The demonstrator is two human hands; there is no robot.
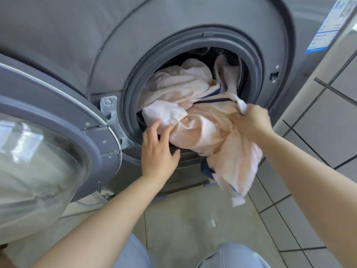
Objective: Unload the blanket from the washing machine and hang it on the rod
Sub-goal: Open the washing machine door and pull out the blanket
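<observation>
Presently listed, item one: blanket point(195, 105), pale peach terry with dark blue edging, bunched and twisted. Location: mostly inside the drum; one thick fold drawn out over the grey door gasket point(133, 89) and hanging toward the floor below the opening. Its bulk runs from deep in the drum, up and away from the person, out and down to the lower right.

Item two: right hand point(251, 120), clenched on a wad of the blanket at the right of the opening; the nearer hand, already carrying the load.

Item three: left hand point(158, 149), fingers spread and released, holding nothing, just beside the lower left fold at the gasket's rim.

Item four: front-loading washing machine point(77, 45), grey, its glass-fronted door point(44, 151) swung wide to the left.

Item five: tiled floor point(189, 225), with a tiled wall at right. No rod in view.

Judgement: unloading is barely half done.
</observation>
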